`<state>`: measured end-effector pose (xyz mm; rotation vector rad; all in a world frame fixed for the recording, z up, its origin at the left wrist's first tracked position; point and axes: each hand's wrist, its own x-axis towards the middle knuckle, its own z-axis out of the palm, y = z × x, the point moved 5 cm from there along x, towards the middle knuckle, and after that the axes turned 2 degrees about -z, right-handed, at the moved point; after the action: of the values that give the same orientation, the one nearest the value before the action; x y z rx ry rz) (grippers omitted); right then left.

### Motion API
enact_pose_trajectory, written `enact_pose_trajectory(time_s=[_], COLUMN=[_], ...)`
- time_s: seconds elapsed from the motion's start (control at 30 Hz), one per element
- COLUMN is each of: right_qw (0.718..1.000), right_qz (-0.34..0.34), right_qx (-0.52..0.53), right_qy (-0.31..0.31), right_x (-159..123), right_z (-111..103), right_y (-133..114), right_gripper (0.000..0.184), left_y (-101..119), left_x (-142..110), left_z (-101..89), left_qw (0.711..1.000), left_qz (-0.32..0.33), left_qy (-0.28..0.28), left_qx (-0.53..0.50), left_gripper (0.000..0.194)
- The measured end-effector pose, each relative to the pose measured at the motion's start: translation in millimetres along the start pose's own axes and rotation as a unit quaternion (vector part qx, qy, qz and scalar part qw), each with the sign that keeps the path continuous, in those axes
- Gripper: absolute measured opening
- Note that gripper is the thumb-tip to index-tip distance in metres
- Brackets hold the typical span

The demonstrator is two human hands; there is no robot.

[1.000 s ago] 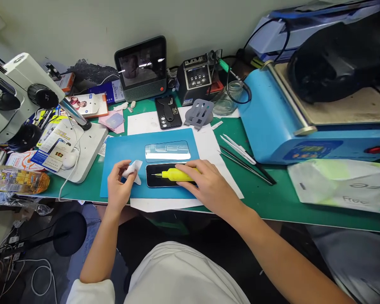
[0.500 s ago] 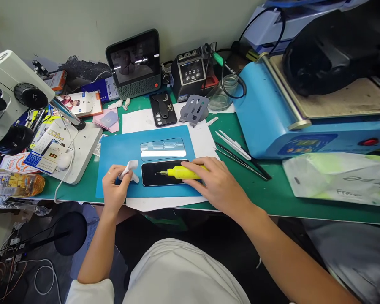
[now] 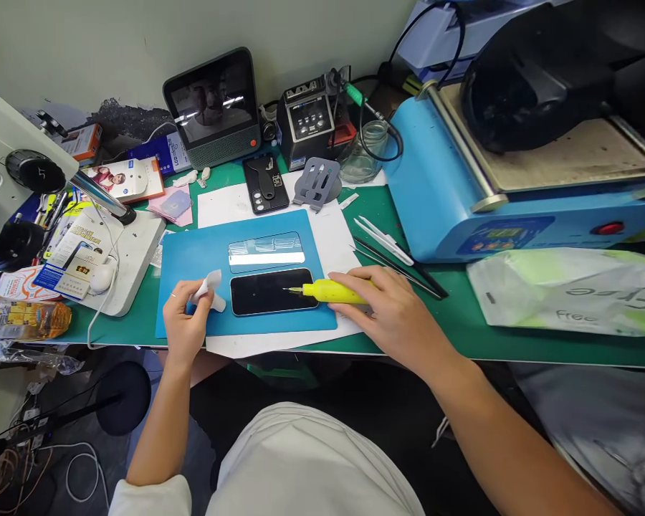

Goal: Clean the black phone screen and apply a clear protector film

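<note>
Phone [image 3: 263, 292] lies face up, screen dark, on the blue mat [image 3: 190, 251]. Right hand [image 3: 400, 315]: fingers closed about a yellow tool [image 3: 330, 291], its thin tip above the screen's right half; contact cannot be told. Left hand [image 3: 185, 322]: fingers pinching a white tissue [image 3: 211, 282] just left of the phone. Clear panel [image 3: 266, 252] lies just beyond. Green surface [image 3: 494, 342] carries the mat and, at right, a blue machine [image 3: 433, 208].

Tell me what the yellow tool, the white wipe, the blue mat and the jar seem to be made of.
Yellow tool: likely plastic, judging by its smooth, bright, even color; its thin tip may be metal.
White wipe: paper or thin cloth, matte and crumpled; I can't tell which.
Blue mat: perhaps rubber or silicone, with a smooth, even surface.
Jar: apparently glass, clear with bright highlights.
</note>
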<state>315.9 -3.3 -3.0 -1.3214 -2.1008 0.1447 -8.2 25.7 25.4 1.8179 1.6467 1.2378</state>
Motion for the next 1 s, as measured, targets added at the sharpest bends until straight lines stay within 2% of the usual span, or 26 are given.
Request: enact_pose_trajectory(time_s=[0.17,0.4,0.77,1.0], right_qw=[1.0,1.0,0.999,0.999], right_qz=[-0.007,-0.003,-0.04,-0.026], right_qx=[-0.014,-0.018,-0.024,-0.023], right_qy=[0.003,0.007,-0.019,0.001], right_x=[0,0,19,13], right_z=[-3,-5,7,2], right_y=[1,4,-17,-8], right_gripper=[0.036,0.034,0.036,0.034], left_y=[4,-8,-6,-8], left_x=[3,3,0,-2], left_z=[-4.1,-6.4,-14.1,-17.3], left_qw=[1.0,0.999,0.997,0.997], left_qz=[0.004,-0.033,-0.06,-0.062], left_qy=[0.014,0.026,0.041,0.045], left_qx=[-0.006,-0.01,0.009,0.006], left_gripper=[0.012,0.019,0.018,0.018])
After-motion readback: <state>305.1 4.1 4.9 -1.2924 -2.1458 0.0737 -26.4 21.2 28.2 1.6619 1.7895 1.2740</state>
